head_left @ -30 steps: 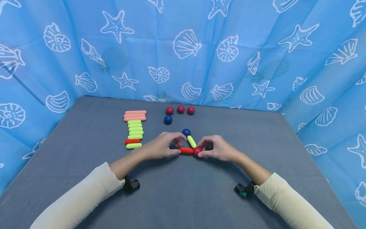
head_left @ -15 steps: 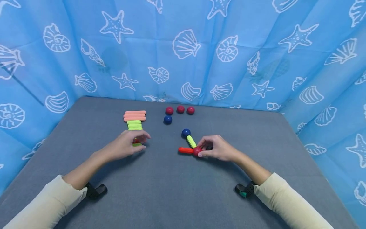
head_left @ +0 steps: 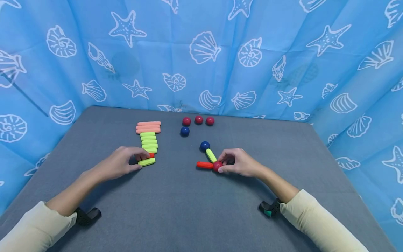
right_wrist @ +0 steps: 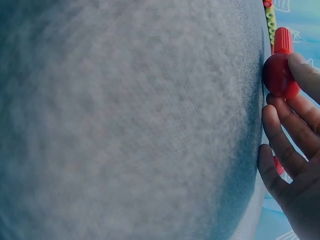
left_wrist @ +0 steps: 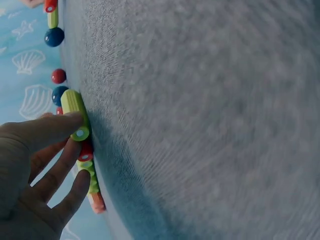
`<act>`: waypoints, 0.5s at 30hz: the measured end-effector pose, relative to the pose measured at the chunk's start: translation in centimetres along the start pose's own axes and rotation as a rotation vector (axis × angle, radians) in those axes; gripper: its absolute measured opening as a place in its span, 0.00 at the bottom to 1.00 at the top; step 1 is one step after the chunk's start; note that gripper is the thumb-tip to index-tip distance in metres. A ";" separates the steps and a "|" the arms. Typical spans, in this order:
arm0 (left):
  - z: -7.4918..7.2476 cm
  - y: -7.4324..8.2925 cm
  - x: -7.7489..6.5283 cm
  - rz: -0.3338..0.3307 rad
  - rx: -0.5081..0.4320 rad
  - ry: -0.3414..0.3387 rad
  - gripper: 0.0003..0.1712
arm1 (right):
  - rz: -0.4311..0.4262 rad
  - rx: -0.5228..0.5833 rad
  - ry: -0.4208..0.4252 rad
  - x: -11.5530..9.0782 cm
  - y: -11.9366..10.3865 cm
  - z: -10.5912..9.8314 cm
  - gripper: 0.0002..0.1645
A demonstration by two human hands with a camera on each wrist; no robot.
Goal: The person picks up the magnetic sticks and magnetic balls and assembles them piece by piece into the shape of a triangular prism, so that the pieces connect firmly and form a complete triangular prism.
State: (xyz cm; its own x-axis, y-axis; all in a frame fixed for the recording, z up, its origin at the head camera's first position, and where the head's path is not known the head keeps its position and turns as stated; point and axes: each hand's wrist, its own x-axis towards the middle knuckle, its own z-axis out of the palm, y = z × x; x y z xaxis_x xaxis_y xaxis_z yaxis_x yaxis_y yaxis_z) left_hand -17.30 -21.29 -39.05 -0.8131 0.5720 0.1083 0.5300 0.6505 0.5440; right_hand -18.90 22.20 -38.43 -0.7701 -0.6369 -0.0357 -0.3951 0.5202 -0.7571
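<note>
My left hand [head_left: 121, 162] is at the near end of the row of sticks, pinching a lime-green stick [head_left: 146, 162] between thumb and fingers. That stick lies slightly askew; in the left wrist view the thumb presses its side near the end. A short red stick [head_left: 151, 155] lies just behind it, partly covered by the fingers. My right hand [head_left: 237, 162] holds a dark red ball [head_left: 217, 166] between thumb and fingertips. From this ball a red stick [head_left: 204, 165] points left, and another lime-green stick [head_left: 211, 155] slants back to a blue ball [head_left: 205, 146].
Several lime-green sticks [head_left: 149, 141] and salmon-pink sticks [head_left: 148, 127] lie stacked side by side at the left. Three dark red balls [head_left: 198, 119] and a blue ball [head_left: 184, 131] stand at the back. A blue shell-print curtain [head_left: 201, 70] hangs behind the grey table [head_left: 189, 213].
My left hand has let go near the joined red stick and moved left to the row, where it now pinches the nearest lime-green stick, which has turned slightly. The right hand stays on the ball.
</note>
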 end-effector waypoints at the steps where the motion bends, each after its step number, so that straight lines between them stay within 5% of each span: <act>1: 0.0 0.0 0.0 0.000 0.005 -0.005 0.23 | 0.000 -0.003 0.001 0.0 0.0 0.0 0.16; 15: 2.2 2.4 2.8 0.010 -0.077 0.014 0.27 | 0.010 0.008 -0.002 0.0 0.0 0.0 0.16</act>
State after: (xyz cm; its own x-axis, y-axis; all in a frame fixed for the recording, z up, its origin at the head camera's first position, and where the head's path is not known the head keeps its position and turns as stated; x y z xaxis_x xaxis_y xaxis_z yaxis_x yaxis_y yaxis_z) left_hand -17.75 -17.07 -39.27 -0.8112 0.5712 0.1257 0.5188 0.6036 0.6054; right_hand -18.88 22.19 -38.47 -0.7732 -0.6325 -0.0448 -0.3831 0.5223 -0.7619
